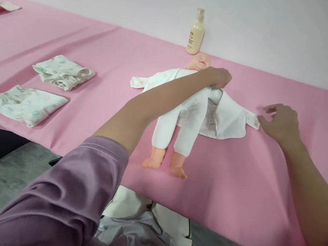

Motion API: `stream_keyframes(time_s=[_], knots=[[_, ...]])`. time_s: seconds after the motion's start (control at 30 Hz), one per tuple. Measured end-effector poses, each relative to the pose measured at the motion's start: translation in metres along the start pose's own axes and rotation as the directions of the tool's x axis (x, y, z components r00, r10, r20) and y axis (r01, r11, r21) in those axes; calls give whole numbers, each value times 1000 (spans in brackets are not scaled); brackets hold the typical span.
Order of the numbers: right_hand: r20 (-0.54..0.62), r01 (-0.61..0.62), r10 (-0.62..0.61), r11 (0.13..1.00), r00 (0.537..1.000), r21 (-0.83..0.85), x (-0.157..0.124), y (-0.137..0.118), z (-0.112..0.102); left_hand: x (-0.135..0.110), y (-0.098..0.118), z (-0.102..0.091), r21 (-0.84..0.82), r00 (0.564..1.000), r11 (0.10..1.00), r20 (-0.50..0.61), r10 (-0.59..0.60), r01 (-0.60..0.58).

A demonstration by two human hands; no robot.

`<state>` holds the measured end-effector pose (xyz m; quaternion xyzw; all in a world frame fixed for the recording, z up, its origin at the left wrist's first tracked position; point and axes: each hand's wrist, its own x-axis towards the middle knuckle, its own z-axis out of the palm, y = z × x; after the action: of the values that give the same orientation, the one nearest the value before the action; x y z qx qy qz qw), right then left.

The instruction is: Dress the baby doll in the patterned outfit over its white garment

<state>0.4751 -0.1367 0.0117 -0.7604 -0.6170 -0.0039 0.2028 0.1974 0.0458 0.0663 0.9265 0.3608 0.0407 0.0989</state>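
A baby doll [193, 132] lies on its back, its bare feet towards me, dressed in white trousers. A white baby shirt [230, 116] is on its upper body, with one half spread out flat to the right. My left hand [220, 78] reaches across the doll's chest to the shoulder at the right. Its fingers curl downward, and what they hold is hidden. Beside the patterned cuff [252, 120] of the spread sleeve is my right hand [281, 122], thumb and fingers apart, the thumb at the cuff's edge. My left forearm covers part of the doll's torso.
A cream pump bottle [195, 36] stands behind the doll's head, near the white wall [121, 3]. Two folded patterned garments [64, 71] [27, 104] lie at the left on the pink cloth [109, 57]. Another pale cloth [1, 6] lies at the far left edge.
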Motion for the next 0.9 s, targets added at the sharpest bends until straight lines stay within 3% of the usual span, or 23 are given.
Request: stream_keyframes(time_s=[0.07,0.13,0.23,0.33,0.5,0.67,0.9], knots=[[-112,205,-199,978,974,40,-21,-27,6,-16,8,-8,69,997,996,70,44,-49],[-81,309,-301,944,950,117,-45,-59,11,-26,12,-13,69,993,996,109,45,-52],[110,266,-273,961,956,78,-74,-101,17,-31,10,-16,67,988,998,156,4,-15],[268,249,-234,968,935,-21,-89,-123,22,-31,7,-16,49,986,999,166,-6,-2],[302,314,-292,949,907,-27,-94,-123,21,-28,13,-13,193,992,981,124,-9,-16],[276,289,-291,956,916,48,-96,-114,19,-6,15,0,413,992,903,65,104,-121],[277,400,-411,911,868,100,-99,-106,29,21,-6,12,364,993,924,19,114,-113]])
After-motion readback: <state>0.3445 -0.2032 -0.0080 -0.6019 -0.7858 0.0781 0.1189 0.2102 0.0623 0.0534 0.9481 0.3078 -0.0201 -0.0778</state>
